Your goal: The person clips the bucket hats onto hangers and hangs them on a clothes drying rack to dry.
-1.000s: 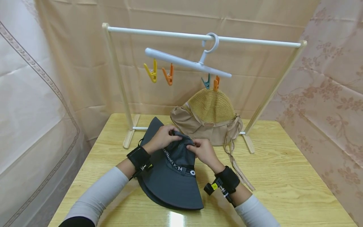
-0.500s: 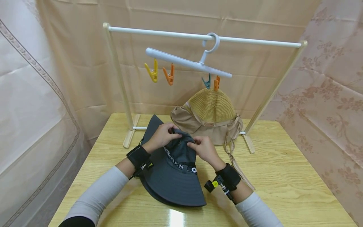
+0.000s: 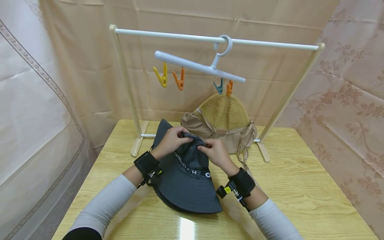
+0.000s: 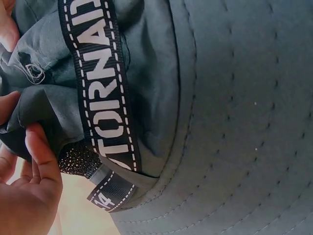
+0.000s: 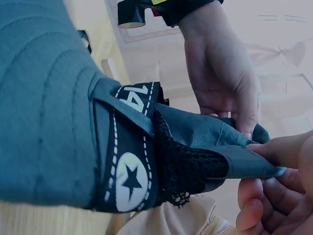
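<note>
A dark grey bucket hat (image 3: pixel 186 190) with a black lettered band is held up over the table, its wide brim hanging toward me. My left hand (image 3: pixel 170 142) pinches the crown's top from the left. On the other side my right hand (image 3: pixel 218 154) pinches the crown between thumb and fingers. The right wrist view shows the cloth crown (image 5: pixel 195 128) gathered between both hands, with black mesh (image 5: pixel 188 164) beside the band. In the left wrist view the white lettering (image 4: pixel 105 93) runs along the band.
A white hanger (image 3: pixel 198 65) hangs tilted on the rack's rod (image 3: pixel 270 44). Yellow (image 3: pixel 162 76), orange (image 3: pixel 179 79), teal (image 3: pixel 219 86) and orange clips (image 3: pixel 229 88) hang below it. A tan hat (image 3: pixel 223 111) with long ties hangs from the right-hand clips, behind the grey hat.
The grey hat has turned slightly, its brim's lower edge moving right and up. Both hands keep their pinch on the crown, and the right hand has shifted slightly upward.
</note>
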Action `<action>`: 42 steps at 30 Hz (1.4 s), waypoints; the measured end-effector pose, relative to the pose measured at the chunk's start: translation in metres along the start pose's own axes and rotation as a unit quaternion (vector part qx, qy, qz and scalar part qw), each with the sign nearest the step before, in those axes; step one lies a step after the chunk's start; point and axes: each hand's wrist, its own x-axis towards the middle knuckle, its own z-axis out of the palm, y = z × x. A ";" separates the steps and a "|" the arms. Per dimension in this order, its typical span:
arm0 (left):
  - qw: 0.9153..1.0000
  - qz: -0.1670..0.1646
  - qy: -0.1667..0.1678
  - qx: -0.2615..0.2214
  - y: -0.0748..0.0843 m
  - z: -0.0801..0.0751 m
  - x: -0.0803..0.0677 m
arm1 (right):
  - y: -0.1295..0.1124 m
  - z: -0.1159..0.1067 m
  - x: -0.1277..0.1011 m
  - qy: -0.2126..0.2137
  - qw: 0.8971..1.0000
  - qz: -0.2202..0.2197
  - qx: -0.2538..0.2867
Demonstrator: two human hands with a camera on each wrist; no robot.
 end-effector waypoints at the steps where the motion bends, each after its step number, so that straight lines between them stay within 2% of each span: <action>1: 1.000 0.000 0.001 -0.001 0.000 -0.001 0.000 | -0.001 0.000 0.001 0.002 1.000 0.001 -0.001; 8: 1.000 0.006 0.018 -0.006 0.005 -0.005 0.001 | -0.010 -0.005 0.006 0.012 1.000 0.007 -0.008; 13: 0.999 0.016 0.036 0.000 0.007 -0.007 0.002 | -0.014 -0.007 0.011 0.031 0.999 -0.009 -0.015; 22: 0.998 0.004 0.064 -0.020 0.009 -0.008 0.006 | -0.017 -0.009 0.016 0.044 0.999 -0.012 -0.017; 30: 0.996 0.036 0.081 0.002 0.014 -0.009 0.005 | -0.019 -0.008 0.018 0.053 0.998 -0.024 -0.017; 35: 0.995 0.067 0.072 0.029 0.019 -0.010 0.005 | -0.016 -0.008 0.018 0.061 0.998 -0.016 -0.009; 42: 0.993 0.068 0.087 0.032 0.021 -0.012 0.008 | -0.016 -0.013 0.024 0.062 0.998 -0.017 0.007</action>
